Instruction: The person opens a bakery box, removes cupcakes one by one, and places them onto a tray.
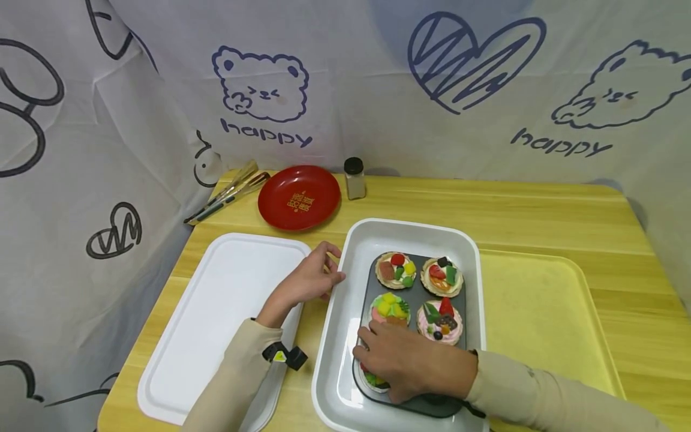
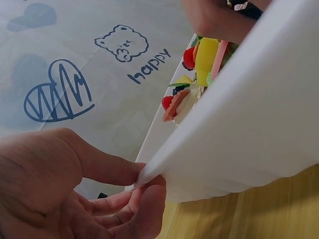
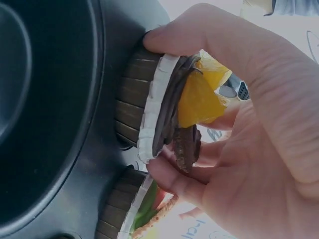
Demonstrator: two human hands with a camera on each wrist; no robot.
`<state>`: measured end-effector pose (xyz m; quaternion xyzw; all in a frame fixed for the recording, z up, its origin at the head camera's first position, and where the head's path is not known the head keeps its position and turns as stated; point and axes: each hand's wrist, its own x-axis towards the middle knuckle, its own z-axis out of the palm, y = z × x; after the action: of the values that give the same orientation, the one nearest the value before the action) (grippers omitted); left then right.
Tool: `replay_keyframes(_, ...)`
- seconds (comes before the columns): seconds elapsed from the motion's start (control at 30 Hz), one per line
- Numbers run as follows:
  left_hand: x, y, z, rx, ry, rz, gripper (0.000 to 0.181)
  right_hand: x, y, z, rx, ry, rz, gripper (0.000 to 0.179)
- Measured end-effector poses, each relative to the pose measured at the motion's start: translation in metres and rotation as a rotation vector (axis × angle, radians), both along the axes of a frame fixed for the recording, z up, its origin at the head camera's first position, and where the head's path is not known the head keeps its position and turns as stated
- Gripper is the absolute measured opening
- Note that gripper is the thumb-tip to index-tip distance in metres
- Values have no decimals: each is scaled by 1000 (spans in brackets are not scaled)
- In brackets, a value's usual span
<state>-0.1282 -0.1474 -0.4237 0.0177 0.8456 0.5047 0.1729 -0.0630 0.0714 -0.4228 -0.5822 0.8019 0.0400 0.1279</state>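
In the head view my left hand (image 1: 310, 276) is at the left wall of a deep white tray (image 1: 326, 336). The left wrist view shows its thumb and fingers pinching the rim. Inside the tray lies a dark muffin pan (image 1: 418, 289) with several fruit-topped cupcakes (image 1: 396, 270). My right hand (image 1: 405, 360) reaches over the pan's near end. Seen from the right wrist, it grips a chocolate cupcake with orange pieces (image 3: 169, 99) by its sides, close to the pan. I cannot tell whether its base is in a cup. Another cupcake (image 3: 124, 204) sits beside it.
A flat white tray (image 1: 227, 312) lies left, a yellow tray (image 1: 534, 312) right. Behind stand a red plate (image 1: 278, 189) and a black-capped shaker (image 1: 354, 183), with tongs (image 1: 229, 195) at the back left corner. A printed cloth (image 1: 367, 102) hangs along the table's back edge.
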Motion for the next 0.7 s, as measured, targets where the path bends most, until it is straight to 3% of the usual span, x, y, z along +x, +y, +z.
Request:
replay_keyframes(0.47, -2, 0, 0, -3, -19, -8, 39, -4, -1, 4, 20, -120, -54, 64)
replay_keyframes(0.7, -2, 0, -1, -12, -13, -10, 39, -7, 0, 15, -24, -143, -54, 60)
